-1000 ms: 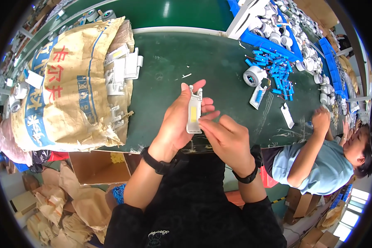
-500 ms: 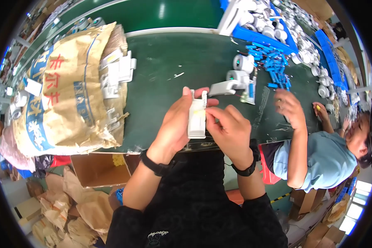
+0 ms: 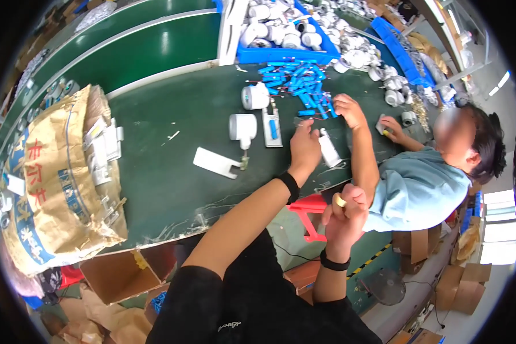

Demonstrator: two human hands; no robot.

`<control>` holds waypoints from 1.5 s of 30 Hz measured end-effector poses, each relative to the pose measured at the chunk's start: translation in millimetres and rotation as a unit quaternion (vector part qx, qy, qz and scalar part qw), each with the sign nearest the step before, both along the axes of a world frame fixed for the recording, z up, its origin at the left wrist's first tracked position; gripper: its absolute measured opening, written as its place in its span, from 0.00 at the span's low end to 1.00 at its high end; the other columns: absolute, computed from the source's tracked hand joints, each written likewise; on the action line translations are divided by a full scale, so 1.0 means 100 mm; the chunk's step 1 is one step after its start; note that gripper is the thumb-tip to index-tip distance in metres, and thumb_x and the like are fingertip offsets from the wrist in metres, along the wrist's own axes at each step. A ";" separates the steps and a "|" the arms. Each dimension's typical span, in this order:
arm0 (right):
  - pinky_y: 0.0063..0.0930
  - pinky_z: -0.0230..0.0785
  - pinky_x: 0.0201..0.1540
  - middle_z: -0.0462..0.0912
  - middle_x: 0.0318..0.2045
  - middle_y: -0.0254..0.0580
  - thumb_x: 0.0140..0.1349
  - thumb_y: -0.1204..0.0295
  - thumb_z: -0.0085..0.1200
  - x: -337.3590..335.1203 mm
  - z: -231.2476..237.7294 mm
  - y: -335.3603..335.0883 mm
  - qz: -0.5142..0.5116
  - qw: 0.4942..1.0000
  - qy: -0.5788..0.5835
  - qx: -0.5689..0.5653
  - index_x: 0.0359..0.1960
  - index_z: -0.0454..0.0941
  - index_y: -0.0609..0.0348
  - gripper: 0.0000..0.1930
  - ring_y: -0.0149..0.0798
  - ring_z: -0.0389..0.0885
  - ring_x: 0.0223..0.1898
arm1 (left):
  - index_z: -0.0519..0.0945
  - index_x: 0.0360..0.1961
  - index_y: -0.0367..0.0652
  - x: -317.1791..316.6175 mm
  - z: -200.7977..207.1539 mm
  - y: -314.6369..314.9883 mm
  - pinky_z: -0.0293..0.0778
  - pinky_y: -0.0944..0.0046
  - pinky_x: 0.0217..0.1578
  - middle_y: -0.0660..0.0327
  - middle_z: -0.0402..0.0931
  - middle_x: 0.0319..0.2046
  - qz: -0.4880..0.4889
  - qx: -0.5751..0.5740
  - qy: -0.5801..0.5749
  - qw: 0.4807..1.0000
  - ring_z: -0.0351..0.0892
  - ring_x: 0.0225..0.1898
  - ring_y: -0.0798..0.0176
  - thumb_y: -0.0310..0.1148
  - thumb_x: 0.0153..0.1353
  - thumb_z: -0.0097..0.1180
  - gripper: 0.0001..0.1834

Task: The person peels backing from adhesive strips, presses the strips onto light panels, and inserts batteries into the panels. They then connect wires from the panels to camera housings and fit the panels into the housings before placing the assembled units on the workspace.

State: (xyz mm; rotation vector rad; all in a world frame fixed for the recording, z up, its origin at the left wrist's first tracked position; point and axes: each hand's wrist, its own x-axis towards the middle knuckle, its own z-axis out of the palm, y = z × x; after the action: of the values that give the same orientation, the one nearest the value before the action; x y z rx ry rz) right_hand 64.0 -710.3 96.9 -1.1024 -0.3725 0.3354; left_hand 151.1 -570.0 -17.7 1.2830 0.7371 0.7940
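The bin is smooth blue plastic, the lamps inside it glossy white plastic. Just in front of it, the cells look wrapped in shiny blue film. The bench before it is smooth, scuffed at the near edge. Left of it, the sack is creased, matt and papery. Farther in front, the panel looks like flat, smooth plastic.

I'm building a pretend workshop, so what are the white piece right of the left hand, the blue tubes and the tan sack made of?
The white piece: probably hard, smooth plastic; its colour is mostly even and edges crisp. The blue tubes: perhaps smooth plastic skins, being evenly bright; their insides don't show. The tan sack: dull paper or woven plastic; creases fit either.
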 end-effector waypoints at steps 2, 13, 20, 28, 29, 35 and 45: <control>0.25 0.67 0.13 0.60 0.25 0.30 0.67 0.67 0.47 0.13 -0.06 -0.07 0.105 0.987 0.068 0.102 0.28 0.65 0.58 0.11 0.25 0.55 0.16 | 0.76 0.59 0.37 -0.29 0.12 -0.01 0.76 0.58 0.57 0.47 0.81 0.55 0.006 0.128 0.005 0.992 0.82 0.57 0.49 0.24 0.67 0.58 0.19; 0.24 0.62 0.09 0.58 0.22 0.29 0.81 0.54 0.34 -0.49 -0.08 1.17 0.226 0.960 0.165 -0.010 0.25 0.58 0.50 0.23 0.25 0.56 0.14 | 0.82 0.55 0.45 -2.87 0.77 1.43 0.66 0.48 0.69 0.57 0.76 0.64 -0.092 0.523 0.256 0.808 0.67 0.69 0.45 0.35 0.50 0.75 0.28; 0.20 0.56 0.07 0.63 0.22 0.30 0.81 0.58 0.40 -0.31 0.13 1.01 0.204 0.969 0.062 -0.127 0.28 0.60 0.53 0.21 0.22 0.57 0.12 | 0.77 0.63 0.42 -2.70 0.55 1.51 0.69 0.53 0.68 0.56 0.79 0.59 -0.242 0.561 0.195 0.767 0.75 0.64 0.52 0.36 0.61 0.67 0.29; 0.18 0.60 0.20 0.68 0.22 0.27 0.79 0.68 0.46 -0.53 0.01 1.11 0.295 0.927 -0.092 -0.214 0.58 0.76 0.59 0.13 0.20 0.63 0.19 | 0.61 0.76 0.45 -3.02 0.82 1.10 0.80 0.51 0.59 0.50 0.78 0.59 -0.146 -0.357 -0.164 0.908 0.82 0.56 0.52 0.45 0.78 0.47 0.30; 0.18 0.59 0.22 0.71 0.23 0.27 0.78 0.69 0.48 -0.55 -0.06 1.17 0.255 0.919 -0.215 -0.209 0.56 0.79 0.60 0.12 0.20 0.64 0.21 | 0.61 0.75 0.43 -3.02 0.83 1.09 0.80 0.51 0.59 0.50 0.78 0.59 -0.131 -0.356 -0.171 0.909 0.82 0.56 0.52 0.45 0.78 0.46 0.30; 0.22 0.60 0.25 0.73 0.22 0.32 0.73 0.74 0.56 -0.57 -0.30 1.29 0.172 0.870 -0.411 -0.211 0.52 0.82 0.61 0.10 0.23 0.64 0.22 | 0.67 0.69 0.35 -3.05 0.70 1.26 0.80 0.54 0.57 0.48 0.79 0.58 -0.074 -0.331 -0.150 0.929 0.82 0.56 0.54 0.42 0.79 0.44 0.26; 0.55 0.77 0.36 0.84 0.32 0.64 0.63 0.62 0.65 -0.48 -0.64 2.18 0.156 0.743 -0.492 -0.426 0.62 0.66 0.67 0.31 0.65 0.85 0.35 | 0.81 0.49 0.34 -2.49 0.11 2.25 0.81 0.61 0.42 0.56 0.84 0.37 0.039 -0.210 -0.050 0.976 0.85 0.37 0.62 0.31 0.73 0.48 0.14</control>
State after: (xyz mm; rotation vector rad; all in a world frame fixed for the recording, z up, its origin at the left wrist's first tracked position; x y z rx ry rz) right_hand 16.5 -492.5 32.9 -2.1074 -1.4707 0.1749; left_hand -98.2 -345.2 -6.8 0.8327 0.8259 0.7138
